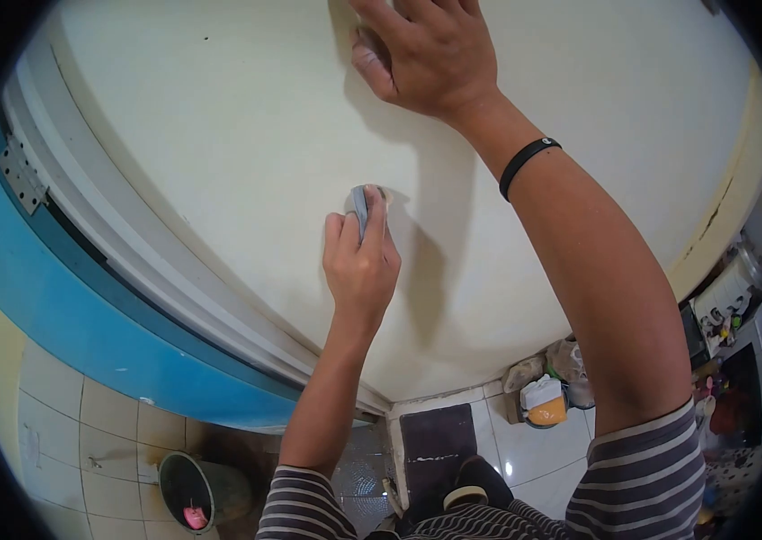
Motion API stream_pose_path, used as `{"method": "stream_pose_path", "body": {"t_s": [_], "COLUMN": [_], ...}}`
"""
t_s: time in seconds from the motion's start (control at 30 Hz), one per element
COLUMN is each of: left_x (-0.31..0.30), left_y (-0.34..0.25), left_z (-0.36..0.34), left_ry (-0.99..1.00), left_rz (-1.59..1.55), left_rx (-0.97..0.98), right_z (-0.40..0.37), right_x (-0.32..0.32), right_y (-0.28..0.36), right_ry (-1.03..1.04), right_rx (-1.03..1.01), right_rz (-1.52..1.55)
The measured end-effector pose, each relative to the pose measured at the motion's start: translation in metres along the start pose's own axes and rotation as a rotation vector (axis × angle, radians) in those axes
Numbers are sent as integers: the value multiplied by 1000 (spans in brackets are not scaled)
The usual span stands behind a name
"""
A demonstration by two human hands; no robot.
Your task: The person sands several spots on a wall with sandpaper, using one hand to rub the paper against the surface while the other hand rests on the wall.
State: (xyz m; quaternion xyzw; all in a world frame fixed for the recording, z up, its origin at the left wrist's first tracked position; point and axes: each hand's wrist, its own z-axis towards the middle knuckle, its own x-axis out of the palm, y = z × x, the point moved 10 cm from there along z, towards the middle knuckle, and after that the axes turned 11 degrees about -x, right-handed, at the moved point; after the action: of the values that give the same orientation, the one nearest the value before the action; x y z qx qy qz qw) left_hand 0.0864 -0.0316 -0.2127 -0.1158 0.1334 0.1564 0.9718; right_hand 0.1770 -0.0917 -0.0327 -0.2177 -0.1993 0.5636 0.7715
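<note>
A thin, flat grey-blue piece (360, 205) is gripped in my left hand (361, 263), with the index finger laid along it. I cannot make out whether it is a scraper or folded sandpaper. Its end meets the broad off-white panel (264, 162), where a small beige patch (388, 196) shows beside the fingertip. Higher up, my right hand (439, 58) rests against the same panel, thumb apart from the fingers and whitish at its tip. The top edge of the view cuts off those fingertips, and nothing shows in that hand.
A blue frame (129, 315) with a metal hinge (21, 175) runs down the left. Below stands a dark bucket (185, 490) holding something pink. A roll of tape (465, 495) is near my body. A container with a white-and-orange packet (545, 400) sits at the panel's foot.
</note>
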Motion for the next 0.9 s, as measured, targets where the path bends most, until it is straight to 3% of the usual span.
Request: {"method": "stream_pose_path", "body": {"t_s": [0.17,0.37,0.6,0.77,0.9], "left_x": [22,6,40,36,42], "left_y": [0,-23,-36,-55,-53], "left_z": [-35,21,-43,-1,-23], "left_ry": [59,9,202,142,124], "left_rz": [-2,13,-52,-2,-30], "left_rx": [89,59,158,230,219], "right_z": [-1,-1,-4,-3,-1], "right_x": [2,3,3,6,8], "right_y": [-1,-2,-3,-4,-2], "right_ry": [14,39,-24,-6,82], "right_rx": [26,34,69,64,38], "right_rz": [39,60,-14,29,23]}}
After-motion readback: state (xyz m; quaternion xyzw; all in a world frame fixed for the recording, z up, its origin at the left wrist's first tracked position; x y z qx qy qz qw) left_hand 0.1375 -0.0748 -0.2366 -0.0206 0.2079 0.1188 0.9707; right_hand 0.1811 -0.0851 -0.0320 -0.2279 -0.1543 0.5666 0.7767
